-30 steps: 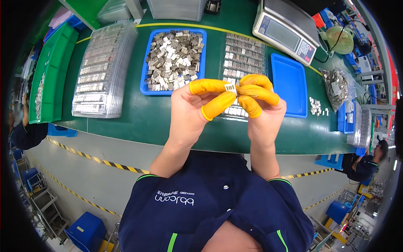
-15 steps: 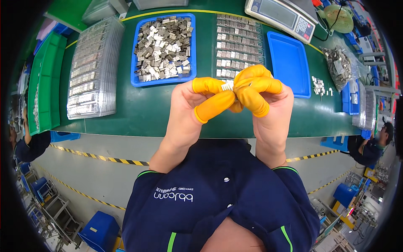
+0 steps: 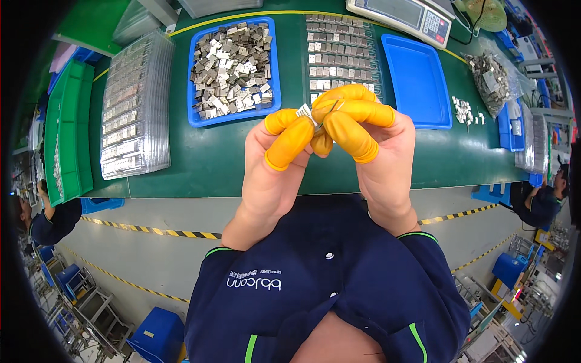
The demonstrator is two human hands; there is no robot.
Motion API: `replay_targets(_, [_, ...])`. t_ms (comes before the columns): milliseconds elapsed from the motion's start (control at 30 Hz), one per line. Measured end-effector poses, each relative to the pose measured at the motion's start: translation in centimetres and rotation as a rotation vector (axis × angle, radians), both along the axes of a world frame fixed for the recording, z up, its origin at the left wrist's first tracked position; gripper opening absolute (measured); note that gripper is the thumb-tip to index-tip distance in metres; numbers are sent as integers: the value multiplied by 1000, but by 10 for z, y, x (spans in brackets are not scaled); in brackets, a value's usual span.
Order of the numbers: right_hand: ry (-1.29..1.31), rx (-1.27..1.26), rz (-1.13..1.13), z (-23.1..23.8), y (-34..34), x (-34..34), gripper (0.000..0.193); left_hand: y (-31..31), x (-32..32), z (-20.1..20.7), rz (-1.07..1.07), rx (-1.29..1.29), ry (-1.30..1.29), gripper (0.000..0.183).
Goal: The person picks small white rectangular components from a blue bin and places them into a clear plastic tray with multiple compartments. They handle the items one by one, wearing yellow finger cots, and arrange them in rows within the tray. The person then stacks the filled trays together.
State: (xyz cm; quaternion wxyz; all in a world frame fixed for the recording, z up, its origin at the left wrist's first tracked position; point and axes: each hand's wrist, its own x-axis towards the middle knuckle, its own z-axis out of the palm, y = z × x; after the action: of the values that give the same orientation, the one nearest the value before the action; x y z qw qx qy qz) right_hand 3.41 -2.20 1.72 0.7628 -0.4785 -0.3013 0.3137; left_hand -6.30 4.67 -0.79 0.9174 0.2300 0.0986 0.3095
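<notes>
Yellow finger covers sit on the fingertips of both hands, which meet above the near part of the green table. My left hand (image 3: 278, 145) pinches a small white slotted part (image 3: 304, 111) between thumb and forefinger. Pressed up against it, my right hand (image 3: 372, 130) has its fingers closed round a thin dark sliver (image 3: 333, 106), whose kind I cannot make out. Fingertips hide most of both pieces. Behind my hands lies a clear tray (image 3: 342, 57) with rows of small metal parts. A blue tray (image 3: 276, 72) heaped with similar metal pieces stands to its left.
A stack of clear trays (image 3: 136, 109) and a green bin (image 3: 66, 133) stand at left. Rightward are a shallow blue tray (image 3: 417, 85), loose white bits (image 3: 463, 112) and a bag of parts (image 3: 490, 81). A scale (image 3: 411, 18) sits behind. Other people work at both sides.
Both hands have shifted slightly left, still together. The white part has tilted and shows more beside the left thumb; the thin dark sliver is now plainer between the right fingers.
</notes>
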Motion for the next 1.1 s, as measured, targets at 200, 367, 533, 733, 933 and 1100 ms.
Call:
replay_targets(200, [12, 28, 5, -2, -1, 0, 12, -3, -1, 0, -13, 44, -3, 18])
replay_targets(367, [16, 19, -1, 2, -7, 4, 11, -8, 4, 0, -52, 18, -85, 19])
replay_targets(533, [-67, 39, 4, -5, -1, 5, 9, -9, -1, -4, 31, 99, 55, 24])
replay_targets(733, [-78, 17, -60, -9, -7, 8, 11, -13, 6, -7, -13, 56, 59, 25])
replay_targets(933, [-101, 29, -89, -4, -11, 8, 12, -14, 7, -6, -101, -26, 13, 19])
replay_targets(1100, [-104, 30, -73, -1, -14, 8, 14, -19, 7, -1, -87, -21, 6, 16])
